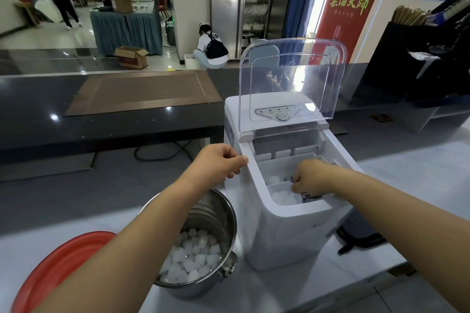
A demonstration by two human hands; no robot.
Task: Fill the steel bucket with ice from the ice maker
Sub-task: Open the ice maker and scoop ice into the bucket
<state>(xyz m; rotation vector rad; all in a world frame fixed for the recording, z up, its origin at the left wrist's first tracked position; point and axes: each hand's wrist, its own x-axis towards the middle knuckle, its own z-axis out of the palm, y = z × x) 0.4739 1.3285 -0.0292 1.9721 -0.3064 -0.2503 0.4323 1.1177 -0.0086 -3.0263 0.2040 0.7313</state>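
Steel bucket (pixel 215 216) stands on the surface (pixel 279 290), just beside the ice maker (pixel 287 236), at its 7 o'clock. Ice (pixel 193 256) covers the bucket floor and sits well short of the rim, so filling looks unfinished. The maker's clear lid (pixel 292 76) is tipped up at 12 o'clock. Inside the bin, near the 6 o'clock wall, a clear scoop (pixel 282 194) carries a load of ice.

Step in hand, as I read it: lift the loaded scoop out. Best done level and bowl up, clearing the front wall before swinging to 7 o'clock. Tip only once over the bucket mouth. The left forearm crosses above the bucket and may crowd the pour.

Right grip (pixel 309 180): clenched round the scoop's handle end, wrist bent down into the bin, handle itself hidden. Left grip (pixel 218 162): fingers curled over the maker's 9 o'clock rim, likely steadying it. A red round item (pixel 63 269) lies at the bucket's 8 o'clock.
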